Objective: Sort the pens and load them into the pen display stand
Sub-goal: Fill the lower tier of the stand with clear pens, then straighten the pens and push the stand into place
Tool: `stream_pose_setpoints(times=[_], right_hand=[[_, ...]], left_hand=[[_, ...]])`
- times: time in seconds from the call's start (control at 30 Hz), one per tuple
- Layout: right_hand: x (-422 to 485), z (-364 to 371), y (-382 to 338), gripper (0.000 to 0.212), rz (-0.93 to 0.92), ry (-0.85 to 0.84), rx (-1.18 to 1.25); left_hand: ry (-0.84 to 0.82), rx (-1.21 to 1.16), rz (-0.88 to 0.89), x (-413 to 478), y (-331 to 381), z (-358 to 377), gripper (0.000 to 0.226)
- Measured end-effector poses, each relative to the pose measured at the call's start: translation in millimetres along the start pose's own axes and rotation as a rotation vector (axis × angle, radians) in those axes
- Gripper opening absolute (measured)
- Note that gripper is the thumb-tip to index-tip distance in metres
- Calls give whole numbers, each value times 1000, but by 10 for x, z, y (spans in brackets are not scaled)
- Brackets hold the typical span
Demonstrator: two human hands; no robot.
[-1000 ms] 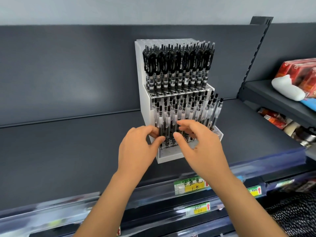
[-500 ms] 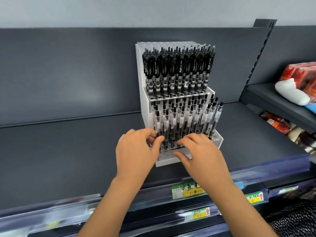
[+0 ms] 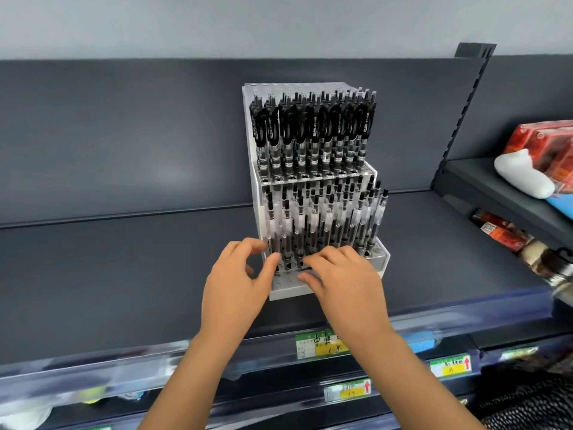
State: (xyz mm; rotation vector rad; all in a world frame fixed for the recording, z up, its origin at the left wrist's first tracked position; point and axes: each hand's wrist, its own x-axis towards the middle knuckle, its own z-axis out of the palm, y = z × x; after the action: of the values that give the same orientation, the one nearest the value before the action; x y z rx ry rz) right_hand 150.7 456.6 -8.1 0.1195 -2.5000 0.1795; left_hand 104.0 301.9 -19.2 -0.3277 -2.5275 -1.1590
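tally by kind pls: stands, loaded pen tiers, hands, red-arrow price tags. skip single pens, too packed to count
pen display stand: 1
loaded pen tiers: 2 (upper tier, lower tier)
hands: 2 (left hand, right hand)
red-arrow price tags: 2
Total: 7

Single head-worn wide-angle view, facing forward and down onto the dark shelf [image 3: 124,274]. Close in: pen display stand [image 3: 286,290] sits centre frame, left hand [image 3: 235,290] and right hand [image 3: 347,287] reach in from the bottom edge.
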Motion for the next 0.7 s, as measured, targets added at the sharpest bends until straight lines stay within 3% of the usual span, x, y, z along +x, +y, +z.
stream_pose_setpoints(times=[0.17, 0.27, 0.47, 0.63, 0.7], right_hand=[[-26, 63, 34, 17, -38, 47, -5], [-40, 82, 42, 15, -52, 53, -13], [-66, 30, -48, 14, -63, -11, 1], [-144, -20, -27, 42, -111, -221, 75], [-206, -79, 44, 51, -27, -232, 101]], left_hand=[[-66, -207, -205, 6, -53, 58, 35], [-52, -206, -196, -39, -58, 106, 20], [-78, -184, -217, -7, -4, 67, 29], [-67, -113, -165, -39, -27, -31, 37], [-80, -84, -147, -54, -4, -77, 39]])
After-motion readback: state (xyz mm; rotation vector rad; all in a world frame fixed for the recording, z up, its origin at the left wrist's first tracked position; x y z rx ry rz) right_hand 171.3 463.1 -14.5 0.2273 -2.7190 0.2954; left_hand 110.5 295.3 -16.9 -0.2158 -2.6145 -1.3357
